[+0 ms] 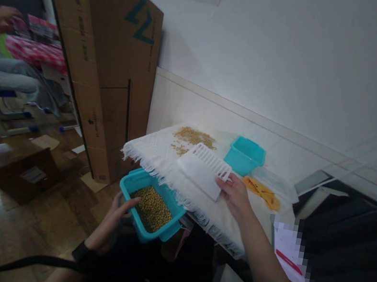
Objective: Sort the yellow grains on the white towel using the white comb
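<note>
My left hand (119, 214) grips the near left rim of a teal plastic bin (170, 229), thumb over the edge. Inside lie many small yellowish soybeans (153, 209). The bin is held just below the front edge of the table, tilted a little. Between the fingers of my right hand (235, 195) is the right end of a flat white plastic piece (200, 175) with a row of slots along its far side. That piece lies over the cloth, and whether it rests on it I cannot tell. Beyond it spreads a patch of loose beans (194, 137).
A second teal bin (245, 157) stands at the back of the white fringed tablecloth (151, 145). Beside it are a clear lid (272, 182) and an orange cloth (262, 193). A clipboard (289, 251) with a red pen lies right. A tall cardboard box (115, 60) stands left; a person sits beyond.
</note>
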Demonstrator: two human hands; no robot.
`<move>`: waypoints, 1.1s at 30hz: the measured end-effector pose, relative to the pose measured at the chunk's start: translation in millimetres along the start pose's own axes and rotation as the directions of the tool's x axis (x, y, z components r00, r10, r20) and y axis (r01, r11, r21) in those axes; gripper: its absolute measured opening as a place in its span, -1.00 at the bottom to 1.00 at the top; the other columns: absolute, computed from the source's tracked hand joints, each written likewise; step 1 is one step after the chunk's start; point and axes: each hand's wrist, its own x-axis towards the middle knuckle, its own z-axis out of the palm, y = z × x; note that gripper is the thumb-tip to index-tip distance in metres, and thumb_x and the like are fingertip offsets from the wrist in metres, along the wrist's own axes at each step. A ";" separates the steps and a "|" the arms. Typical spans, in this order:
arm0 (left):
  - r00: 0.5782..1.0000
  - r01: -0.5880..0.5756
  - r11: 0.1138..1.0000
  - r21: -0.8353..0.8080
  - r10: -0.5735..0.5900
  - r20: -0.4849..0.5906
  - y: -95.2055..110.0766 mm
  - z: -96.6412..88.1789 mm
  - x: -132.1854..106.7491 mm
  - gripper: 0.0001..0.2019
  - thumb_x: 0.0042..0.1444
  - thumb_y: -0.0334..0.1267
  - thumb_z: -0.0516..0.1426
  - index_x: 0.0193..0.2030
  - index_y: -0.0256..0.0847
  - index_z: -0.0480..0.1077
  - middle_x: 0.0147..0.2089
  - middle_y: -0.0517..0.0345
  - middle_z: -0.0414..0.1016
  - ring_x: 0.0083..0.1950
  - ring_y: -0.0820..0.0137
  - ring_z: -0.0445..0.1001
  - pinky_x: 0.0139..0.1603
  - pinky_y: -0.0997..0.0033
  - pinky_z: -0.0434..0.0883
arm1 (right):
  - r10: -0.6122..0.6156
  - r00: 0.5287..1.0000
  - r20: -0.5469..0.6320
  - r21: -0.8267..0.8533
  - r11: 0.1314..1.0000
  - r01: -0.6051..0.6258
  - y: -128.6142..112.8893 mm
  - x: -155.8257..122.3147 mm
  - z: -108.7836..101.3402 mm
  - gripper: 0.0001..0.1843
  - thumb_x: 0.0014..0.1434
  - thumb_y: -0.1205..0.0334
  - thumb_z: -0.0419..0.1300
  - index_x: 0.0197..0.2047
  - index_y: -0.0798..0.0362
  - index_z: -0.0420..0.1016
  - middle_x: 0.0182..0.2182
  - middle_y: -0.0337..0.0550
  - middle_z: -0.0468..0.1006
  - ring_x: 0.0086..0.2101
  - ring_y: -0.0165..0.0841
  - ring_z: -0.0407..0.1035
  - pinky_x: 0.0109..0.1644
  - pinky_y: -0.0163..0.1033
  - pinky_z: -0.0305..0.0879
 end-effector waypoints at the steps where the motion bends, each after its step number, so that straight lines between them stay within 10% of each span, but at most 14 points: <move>1: 1.000 -0.004 1.000 -0.002 0.004 0.007 0.0 0.2 -0.6 -0.19 0.10 0.02 0.36 0.43 0.14 0.10 0.27 -0.11 0.49 -0.13 0.12 0.70 -0.23 0.07 0.66 | -0.022 0.998 -0.064 0.009 1.000 0.023 0.5 2.1 -1.0 -0.33 -0.29 -0.08 0.66 -0.13 -0.02 0.59 -0.29 -0.14 0.74 -0.26 -0.16 0.64 -0.17 -0.11 0.59; 33: 1.000 -0.011 1.000 0.005 0.011 0.021 1.3 0.6 -3.1 -0.21 0.17 0.00 0.32 0.45 0.11 0.06 0.26 -0.13 0.49 -0.17 0.16 0.70 -0.23 0.12 0.65 | -0.020 0.996 -0.090 -0.035 0.999 0.017 5.1 4.9 1.1 -0.33 -0.36 -0.07 0.66 -0.20 0.02 0.60 -0.35 -0.09 0.74 -0.34 -0.14 0.64 -0.21 -0.06 0.61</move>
